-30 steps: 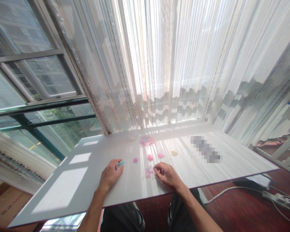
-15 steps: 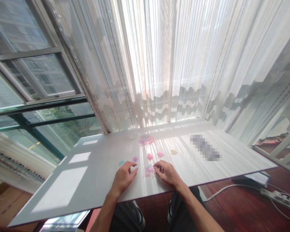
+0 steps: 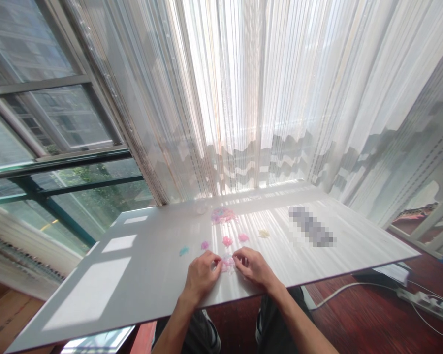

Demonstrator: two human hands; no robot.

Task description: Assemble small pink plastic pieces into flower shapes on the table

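My left hand (image 3: 204, 273) rests on the white table (image 3: 162, 275) at the left edge of a loose pile of pink and purple rubber bands (image 3: 227, 265). Its thumb and forefinger are pinched together. On the pile's right edge is my right hand (image 3: 253, 265), also with thumb and forefinger pinched. Whatever lies between the fingertips is too small to make out. Just beyond the hands lie small heaps of bands: teal (image 3: 183, 250), purple (image 3: 205, 245), red-pink (image 3: 227, 241), pink (image 3: 243, 237) and pale yellow (image 3: 264, 233).
A larger mixed pile of bands (image 3: 223, 215) lies farther back, near a clear round container (image 3: 202, 209). A blurred-out patch (image 3: 312, 226) covers something on the right. Sheer curtains (image 3: 236, 123) hang behind the table. A power strip (image 3: 426, 302) with cables lies on the floor.
My left hand has moved right to the near pile, and its fingers have closed from apart to a pinch. My right hand has stayed beside the pile, nearly still.
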